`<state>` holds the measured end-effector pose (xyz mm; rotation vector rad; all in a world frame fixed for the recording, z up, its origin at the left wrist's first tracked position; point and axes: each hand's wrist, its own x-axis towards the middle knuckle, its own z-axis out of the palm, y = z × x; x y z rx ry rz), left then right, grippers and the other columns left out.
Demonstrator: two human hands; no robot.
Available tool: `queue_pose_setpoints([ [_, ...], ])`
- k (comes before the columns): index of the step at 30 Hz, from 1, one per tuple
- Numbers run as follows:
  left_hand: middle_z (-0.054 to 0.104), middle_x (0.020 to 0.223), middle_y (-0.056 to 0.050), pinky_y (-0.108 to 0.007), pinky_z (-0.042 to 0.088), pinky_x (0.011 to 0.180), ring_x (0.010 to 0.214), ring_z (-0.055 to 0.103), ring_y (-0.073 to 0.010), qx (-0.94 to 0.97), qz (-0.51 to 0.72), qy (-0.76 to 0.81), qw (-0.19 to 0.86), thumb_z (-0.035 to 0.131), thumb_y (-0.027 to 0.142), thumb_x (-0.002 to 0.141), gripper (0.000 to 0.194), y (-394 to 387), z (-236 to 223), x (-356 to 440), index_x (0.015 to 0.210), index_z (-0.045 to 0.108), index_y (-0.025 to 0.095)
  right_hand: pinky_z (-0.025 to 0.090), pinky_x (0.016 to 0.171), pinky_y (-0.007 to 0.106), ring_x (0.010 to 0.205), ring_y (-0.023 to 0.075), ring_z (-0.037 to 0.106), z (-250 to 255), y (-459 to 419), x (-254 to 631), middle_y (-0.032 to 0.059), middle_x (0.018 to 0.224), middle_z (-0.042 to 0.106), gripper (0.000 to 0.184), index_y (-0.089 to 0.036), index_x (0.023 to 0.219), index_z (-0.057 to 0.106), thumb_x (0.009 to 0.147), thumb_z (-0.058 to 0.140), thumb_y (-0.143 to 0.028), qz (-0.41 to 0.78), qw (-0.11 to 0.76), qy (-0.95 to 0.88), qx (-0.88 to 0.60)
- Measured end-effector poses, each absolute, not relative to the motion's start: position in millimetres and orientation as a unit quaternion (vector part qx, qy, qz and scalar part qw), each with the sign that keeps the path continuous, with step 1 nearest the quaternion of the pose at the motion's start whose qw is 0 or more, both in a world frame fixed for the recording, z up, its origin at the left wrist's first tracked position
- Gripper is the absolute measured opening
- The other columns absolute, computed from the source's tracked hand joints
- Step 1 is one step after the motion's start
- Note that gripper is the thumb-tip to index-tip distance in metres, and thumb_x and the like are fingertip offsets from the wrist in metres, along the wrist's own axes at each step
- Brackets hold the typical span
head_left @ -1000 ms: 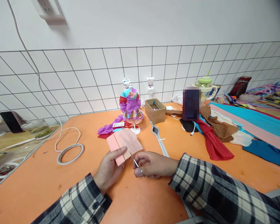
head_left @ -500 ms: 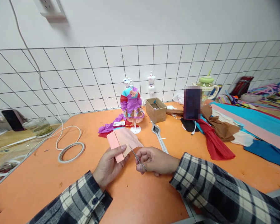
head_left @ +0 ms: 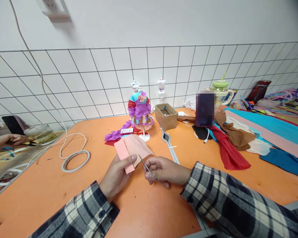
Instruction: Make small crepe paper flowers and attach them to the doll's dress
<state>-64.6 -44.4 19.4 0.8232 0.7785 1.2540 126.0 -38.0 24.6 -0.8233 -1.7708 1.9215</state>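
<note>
My left hand (head_left: 118,175) pinches a folded piece of pink crepe paper (head_left: 124,153), thumb on top, above the orange table. A paler, thinner part of the paper spreads out to the right and away from me. In my right hand (head_left: 161,170) is a small pair of scissors (head_left: 147,168), its tips at the right edge of the paper beside my left thumb. Beyond the paper a small mannequin (head_left: 141,110) wears a purple, red and blue ruffled dress, with purple scraps (head_left: 113,136) and a small printed box (head_left: 126,131) by its base.
A roll of tape (head_left: 75,161) and a white cable (head_left: 62,132) lie at the left. A cardboard box (head_left: 166,117) stands behind, near a phone-like screen (head_left: 205,109). Crepe paper, including a red piece (head_left: 230,152), covers the right. Another person's hand (head_left: 17,139) is at far left.
Another person's hand has come in at the far left, by the glass jar. My hands have barely moved; the pale paper has shifted slightly at the scissor tips.
</note>
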Motion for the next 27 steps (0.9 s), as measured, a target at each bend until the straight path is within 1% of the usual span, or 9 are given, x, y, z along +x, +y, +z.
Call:
queue_pose_setpoints([
  [5, 0.073, 0.086, -0.008, -0.028, 0.054, 0.071, 0.076, 0.068, -0.0212, 0.337, 0.571, 0.341, 0.666, 0.074, 0.005, 0.068, 0.026, -41.6, 18.4, -65.3, 0.092, 0.068, 0.013, 0.035, 0.034, 0.013, 0.048, 0.0056, 0.043, 24.0, -38.6, 124.4, -0.0034, 0.068, 0.056, 0.036, -0.018, 0.086, 0.051, 0.072, 0.070, -0.045, 0.669, 0.210, -0.636, -0.322],
  [8, 0.074, 0.092, -0.010, -0.028, 0.054, 0.072, 0.079, 0.068, -0.0216, 0.348, 0.573, 0.342, 0.658, 0.073, 0.006, 0.070, 0.026, -40.2, 16.7, -66.5, 0.094, 0.067, 0.012, 0.035, 0.033, 0.013, 0.045, 0.0049, 0.042, 21.2, -37.7, 124.4, -0.0045, 0.064, 0.055, 0.031, -0.018, 0.085, 0.052, 0.074, 0.069, -0.041, 0.661, 0.209, -0.637, -0.337],
  [10, 0.074, 0.091, -0.010, -0.026, 0.054, 0.070, 0.077, 0.068, -0.0203, 0.358, 0.572, 0.344, 0.653, 0.073, 0.009, 0.071, 0.022, -39.9, 15.8, -67.4, 0.092, 0.068, 0.011, 0.036, 0.034, 0.013, 0.045, 0.0051, 0.043, 20.1, -37.0, 125.0, -0.0042, 0.064, 0.056, 0.031, -0.018, 0.086, 0.052, 0.075, 0.068, -0.042, 0.657, 0.206, -0.642, -0.338],
  [12, 0.073, 0.088, -0.010, -0.026, 0.054, 0.070, 0.076, 0.067, -0.0197, 0.370, 0.562, 0.349, 0.652, 0.074, 0.011, 0.072, 0.018, -40.4, 15.8, -67.7, 0.089, 0.068, 0.011, 0.037, 0.034, 0.013, 0.046, 0.0054, 0.044, 20.4, -36.8, 125.8, -0.0029, 0.068, 0.058, 0.032, -0.018, 0.089, 0.052, 0.076, 0.066, -0.044, 0.663, 0.202, -0.645, -0.323],
  [15, 0.072, 0.087, -0.009, -0.028, 0.053, 0.075, 0.079, 0.066, -0.0202, 0.386, 0.543, 0.355, 0.656, 0.073, 0.012, 0.073, 0.016, -42.6, 17.9, -66.7, 0.089, 0.068, 0.011, 0.036, 0.034, 0.012, 0.045, 0.0039, 0.042, 22.6, -37.3, 126.8, -0.0023, 0.075, 0.059, 0.033, -0.018, 0.090, 0.050, 0.078, 0.065, -0.046, 0.677, 0.193, -0.645, -0.298],
  [19, 0.070, 0.085, -0.008, -0.029, 0.052, 0.075, 0.078, 0.064, -0.0200, 0.384, 0.535, 0.352, 0.665, 0.073, 0.010, 0.072, 0.018, -45.1, 21.2, -64.3, 0.089, 0.068, 0.012, 0.035, 0.032, 0.011, 0.042, 0.0020, 0.038, 23.5, -36.9, 127.7, -0.0023, 0.078, 0.058, 0.032, -0.018, 0.091, 0.050, 0.080, 0.062, -0.046, 0.678, 0.188, -0.650, -0.286],
  [24, 0.068, 0.079, -0.004, -0.024, 0.050, 0.067, 0.072, 0.062, -0.0165, 0.359, 0.553, 0.353, 0.664, 0.075, 0.005, 0.067, 0.024, -43.8, 20.5, -64.2, 0.088, 0.067, 0.013, 0.035, 0.035, 0.010, 0.052, 0.0049, 0.044, 21.6, -36.1, 128.2, -0.0015, 0.077, 0.058, 0.037, -0.018, 0.091, 0.051, 0.077, 0.064, -0.050, 0.670, 0.186, -0.654, -0.298],
  [27, 0.067, 0.077, -0.003, -0.022, 0.049, 0.065, 0.068, 0.061, -0.0148, 0.356, 0.558, 0.360, 0.657, 0.076, 0.005, 0.065, 0.023, -43.1, 20.2, -64.5, 0.084, 0.066, 0.013, 0.033, 0.036, 0.011, 0.052, 0.0054, 0.043, 21.6, -36.2, 128.3, -0.0019, 0.074, 0.057, 0.038, -0.018, 0.090, 0.052, 0.077, 0.065, -0.051, 0.662, 0.197, -0.651, -0.314],
])
